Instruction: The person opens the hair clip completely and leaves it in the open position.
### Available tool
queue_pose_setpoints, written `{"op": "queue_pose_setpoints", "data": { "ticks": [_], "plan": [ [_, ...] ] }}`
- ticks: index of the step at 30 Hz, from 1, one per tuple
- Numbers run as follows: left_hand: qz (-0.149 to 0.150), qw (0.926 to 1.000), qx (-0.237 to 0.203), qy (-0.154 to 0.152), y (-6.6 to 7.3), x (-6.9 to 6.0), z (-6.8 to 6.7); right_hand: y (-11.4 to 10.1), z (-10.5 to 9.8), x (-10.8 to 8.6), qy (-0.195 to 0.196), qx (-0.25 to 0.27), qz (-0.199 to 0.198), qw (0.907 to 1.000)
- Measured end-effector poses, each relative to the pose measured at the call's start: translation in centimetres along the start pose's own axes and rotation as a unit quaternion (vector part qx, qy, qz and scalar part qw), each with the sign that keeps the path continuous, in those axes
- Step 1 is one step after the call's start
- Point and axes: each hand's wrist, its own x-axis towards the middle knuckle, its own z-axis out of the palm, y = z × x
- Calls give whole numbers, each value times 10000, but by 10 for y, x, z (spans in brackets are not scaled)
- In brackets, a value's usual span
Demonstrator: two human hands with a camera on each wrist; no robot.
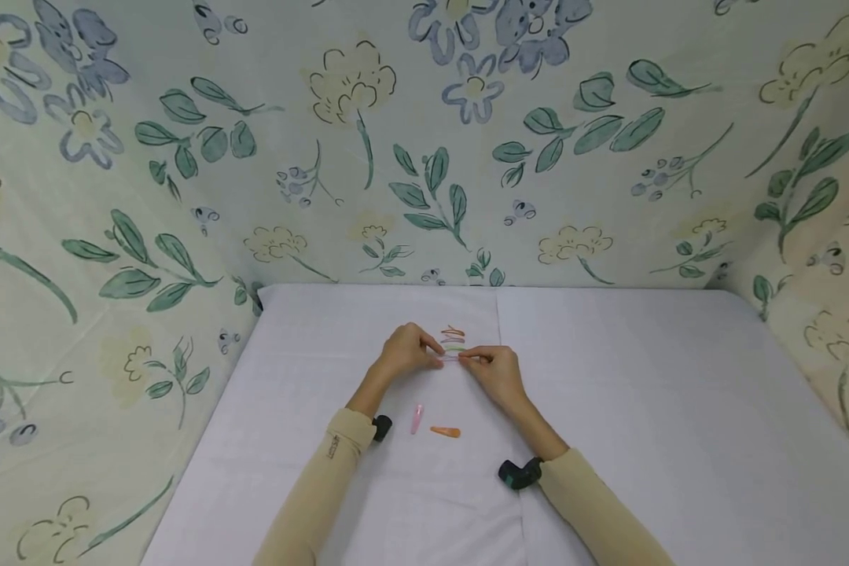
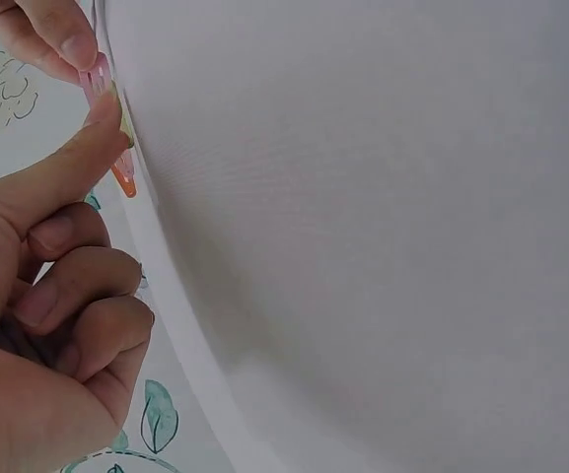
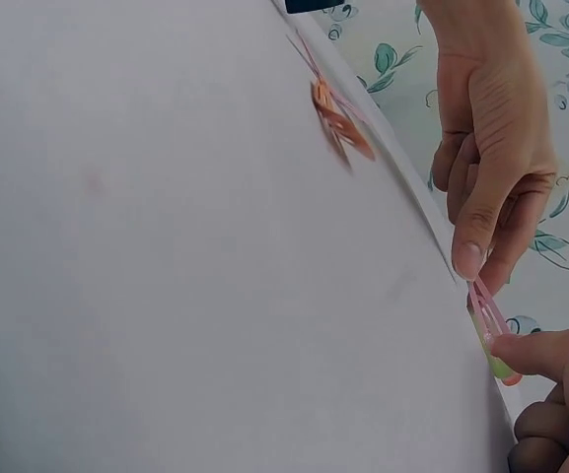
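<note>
Pink hair clip [image 3: 495, 311] directly between the two hands [image 1: 407, 351] [image 1: 495, 375], one end in each finger-and-thumb pinch.

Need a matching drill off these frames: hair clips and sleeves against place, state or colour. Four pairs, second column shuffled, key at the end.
Things:
1. lower pink clip in the head view
2. lower orange clip in the head view
3. held clip
4. sleeves

Place, state or colour:
A. beige
B. right one of the two lower clips
C. between the fingers of left hand and right hand
D. left one of the two lower clips

Pairs: 1-D, 2-B, 3-C, 4-A
</note>
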Motion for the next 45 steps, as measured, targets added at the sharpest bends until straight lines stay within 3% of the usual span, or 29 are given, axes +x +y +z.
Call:
{"op": "queue_pose_setpoints", "data": {
  "ticks": [9, 16, 22, 29, 32, 37, 40, 45],
  "plan": [
    [-9, 9997, 237, 59, 1, 5, 1, -1, -1, 1, 72, -71, 28, 9999],
    [-133, 9997, 46, 194, 1, -1, -3, -2, -6, -1, 75, 6, 166, 9998],
    [-38, 9961, -843, 264, -1, -25, -11, -11, -20, -16, -45, 26, 419, 9991],
    [237, 9893, -1429, 196, -7, -57, -15, -28, -29, -51, -919, -108, 537, 9943],
    [322, 9872, -1559, -24, -9, -67, -15, -30, -26, -66, -1269, 18, 594, 9901],
    [534, 9848, -1410, -867, -8, -76, -9, -26, -19, -82, -1521, 63, 596, 9866],
    [392, 9836, -1211, -1280, -6, -80, -4, -22, -16, -87, -1582, 23, 609, 9855],
    [354, 9815, -925, -1640, -5, -83, 1, -20, -13, -89, -1531, -189, 550, 9865]
  ]
}}
